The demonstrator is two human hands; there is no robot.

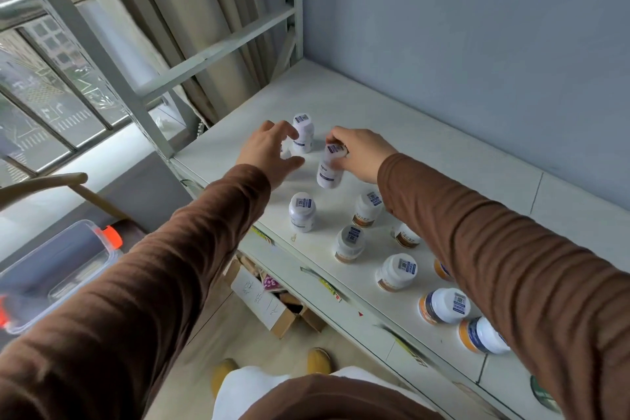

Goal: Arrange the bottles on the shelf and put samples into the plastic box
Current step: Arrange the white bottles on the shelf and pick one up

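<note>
The white shelf carried many capped bottles standing upright, and a clear plastic box sat low at the left. The right hand gripped a white bottle by its cap, long axis near vertical, base tilted slightly toward the viewer. The left hand was spread open and empty beside another upright bottle.

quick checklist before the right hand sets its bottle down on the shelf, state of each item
1. Right hand grips the white bottle by its cap: ok.
2. Held bottle upright: not ok, it is tilted.
3. Bare shelf behind the hands for setting it down: ok.
4. Left hand free: ok, open, fingers beside the back bottle; whether they touch it, cannot tell.
5. Front bottle standing upright: ok.
6. Plastic box open for samples: cannot tell.
</note>
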